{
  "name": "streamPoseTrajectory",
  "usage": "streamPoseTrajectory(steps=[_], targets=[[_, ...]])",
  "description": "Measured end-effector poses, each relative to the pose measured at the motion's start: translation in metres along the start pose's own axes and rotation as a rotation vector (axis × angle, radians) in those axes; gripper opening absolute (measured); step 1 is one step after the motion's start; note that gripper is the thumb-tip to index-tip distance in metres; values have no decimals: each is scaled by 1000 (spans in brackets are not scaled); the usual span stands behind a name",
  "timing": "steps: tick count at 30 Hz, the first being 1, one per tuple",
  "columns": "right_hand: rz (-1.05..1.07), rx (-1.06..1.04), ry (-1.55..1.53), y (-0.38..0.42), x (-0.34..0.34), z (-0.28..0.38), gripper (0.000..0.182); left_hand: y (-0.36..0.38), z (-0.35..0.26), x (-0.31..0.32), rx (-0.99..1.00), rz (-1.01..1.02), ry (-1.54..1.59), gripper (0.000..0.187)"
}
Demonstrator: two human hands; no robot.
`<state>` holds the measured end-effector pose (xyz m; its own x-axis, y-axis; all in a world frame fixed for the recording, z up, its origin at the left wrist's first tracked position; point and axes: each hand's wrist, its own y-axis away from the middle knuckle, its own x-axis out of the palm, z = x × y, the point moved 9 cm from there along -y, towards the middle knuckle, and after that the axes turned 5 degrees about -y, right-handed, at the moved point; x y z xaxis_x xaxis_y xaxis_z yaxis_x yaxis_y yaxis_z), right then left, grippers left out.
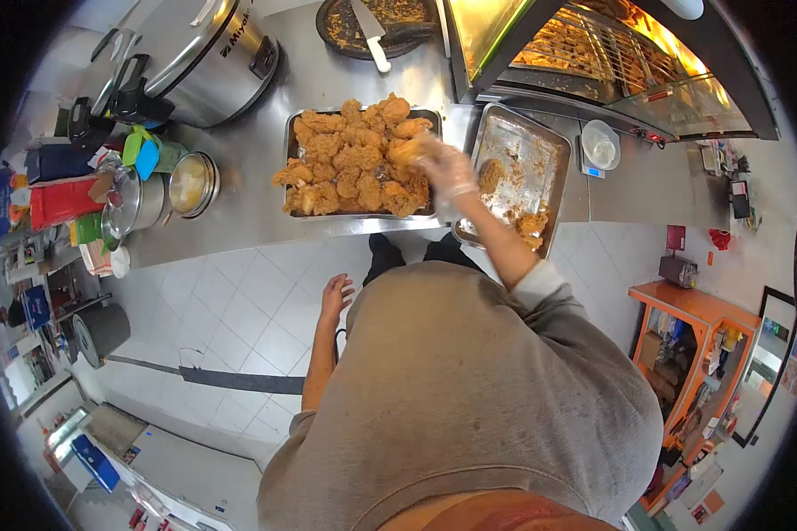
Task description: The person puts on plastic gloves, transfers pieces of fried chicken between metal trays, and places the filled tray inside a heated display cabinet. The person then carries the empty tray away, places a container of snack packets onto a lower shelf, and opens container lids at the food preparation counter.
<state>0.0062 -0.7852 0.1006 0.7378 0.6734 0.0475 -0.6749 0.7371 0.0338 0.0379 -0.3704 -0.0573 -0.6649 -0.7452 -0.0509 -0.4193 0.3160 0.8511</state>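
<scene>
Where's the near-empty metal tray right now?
In the head view, the near-empty tray sits on the steel counter, just right of the tray of fried chicken and below the warming cabinet, beside the gloved right hand.

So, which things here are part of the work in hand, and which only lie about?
In use: right hand, chicken piece, full tray, second tray.
Lying about: rice cooker, knife, pots, plastic tub.

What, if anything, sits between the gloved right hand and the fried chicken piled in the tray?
Nothing visible does. The right hand, in a clear glove, is already at the right edge of the chicken tray, on a fried piece. The left hand hangs empty over the floor, away from the counter.
</scene>
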Motion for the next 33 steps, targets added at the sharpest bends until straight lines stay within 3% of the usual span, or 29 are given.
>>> streamPoseTrajectory(steps=[3, 5, 8, 10, 12, 13, 15, 17, 23, 24, 26, 27, 28, 29, 32, 33], targets=[[163, -370, 863, 29, 65, 49, 30, 1, -12, 5, 36, 18, -6, 41], [243, -3, 964, 36, 79, 60, 32, 5, -19, 1, 48, 12, 2, 41], [396, -98, 944, 34, 80, 55, 37, 6, -17, -6, 63, 2, 17, 41], [87, 109, 503, 24, 24, 27, 39, 3, -10, -12, 46, -6, 26, 40], [-135, 94, 744, 18, -30, 31, 40, 1, -5, -16, 46, 2, 16, 40], [-206, -25, 1209, 15, -59, 66, 40, 4, -2, -20, 46, -7, 16, 40], [-246, 362, 1290, 5, -150, -43, 38, 8, 1, -19, 2, -13, -9, 39], [-275, 285, 1340, 15, -156, -50, 45, -1, 1, -15, -4, 13, -13, 39], [-457, 214, 204, -6, -179, -77, 46, 1, -34, -2, 94, 39, -19, 40], [-428, 171, 322, -12, -175, -63, 43, 2, -35, -4, 97, 34, -16, 40], [-169, -121, 354, -12, -84, 30, 47, 1, -31, -10, 94, 28, -14, 40], [70, 90, 60, -6, -18, 62, 49, 0, -28, -13, 91, 35, -14, 39], [278, -183, 394, -7, 33, 99, 51, -4, -22, -15, 82, 36, -6, 39], [437, -508, 525, 3, 86, 119, 56, -9, -17, -18, 72, 40, 1, 38], [641, -287, 824, 8, 182, 79, 54, -10, -16, -23, 59, 31, 3, 36], [633, -301, 953, 9, 200, 71, 54, -9, -18, -28, 74, 26, 12, 36]])
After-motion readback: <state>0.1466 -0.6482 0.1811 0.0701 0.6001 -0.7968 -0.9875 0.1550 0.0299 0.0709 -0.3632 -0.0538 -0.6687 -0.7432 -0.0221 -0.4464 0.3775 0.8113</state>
